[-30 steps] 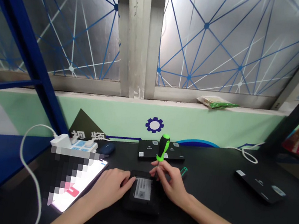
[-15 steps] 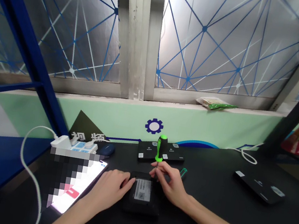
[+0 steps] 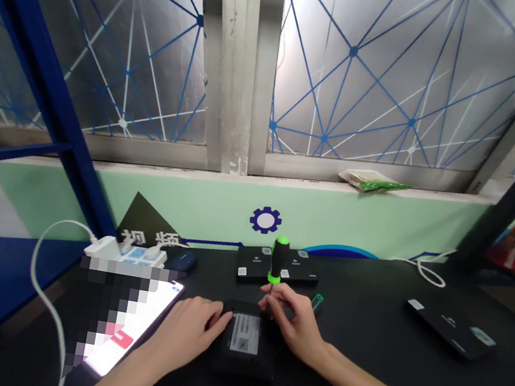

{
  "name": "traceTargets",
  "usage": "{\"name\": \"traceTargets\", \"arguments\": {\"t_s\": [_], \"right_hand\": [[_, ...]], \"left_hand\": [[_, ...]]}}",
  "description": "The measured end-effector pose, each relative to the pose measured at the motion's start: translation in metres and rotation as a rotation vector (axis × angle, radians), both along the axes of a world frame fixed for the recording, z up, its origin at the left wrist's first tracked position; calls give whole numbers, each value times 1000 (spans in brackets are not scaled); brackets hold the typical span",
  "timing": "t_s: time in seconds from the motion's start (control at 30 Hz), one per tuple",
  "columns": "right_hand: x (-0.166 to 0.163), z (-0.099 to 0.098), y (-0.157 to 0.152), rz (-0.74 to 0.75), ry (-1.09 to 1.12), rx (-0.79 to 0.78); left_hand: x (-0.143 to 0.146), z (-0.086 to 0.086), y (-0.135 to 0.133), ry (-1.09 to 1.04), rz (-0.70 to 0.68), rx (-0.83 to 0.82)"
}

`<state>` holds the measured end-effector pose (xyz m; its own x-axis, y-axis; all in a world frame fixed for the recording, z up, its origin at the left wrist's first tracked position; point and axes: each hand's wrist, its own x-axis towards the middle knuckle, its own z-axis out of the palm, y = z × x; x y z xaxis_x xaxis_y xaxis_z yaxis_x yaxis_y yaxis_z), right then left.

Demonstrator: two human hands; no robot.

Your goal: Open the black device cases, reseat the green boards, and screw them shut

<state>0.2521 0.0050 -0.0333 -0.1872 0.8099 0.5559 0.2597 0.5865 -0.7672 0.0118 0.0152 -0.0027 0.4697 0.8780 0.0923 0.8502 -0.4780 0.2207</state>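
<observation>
Green-and-black-handled screwdriver [image 3: 278,260] gripped upright by right hand [image 3: 296,321], tip on small flat black box with white label [image 3: 244,342]. Box steadied by left hand [image 3: 187,334], fingers flat, unclenched.

We see a screwdriver [image 3: 278,260] with a green-and-black handle above a black box [image 3: 245,341] bearing a white label. The tabletop [image 3: 356,368] is black. At left, a white power strip [image 3: 126,251] has blue panels. The window [image 3: 380,75] across the upper frame shows blue and white crossing lines on grey; the wall [image 3: 216,202] below is pale green.
</observation>
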Motion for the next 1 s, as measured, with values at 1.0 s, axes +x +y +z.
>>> {"name": "traceTargets", "arguments": {"t_s": [1.0], "right_hand": [[0, 0, 0, 12, -5, -1]], "left_hand": [[1, 4, -2, -12, 6, -10]]}}
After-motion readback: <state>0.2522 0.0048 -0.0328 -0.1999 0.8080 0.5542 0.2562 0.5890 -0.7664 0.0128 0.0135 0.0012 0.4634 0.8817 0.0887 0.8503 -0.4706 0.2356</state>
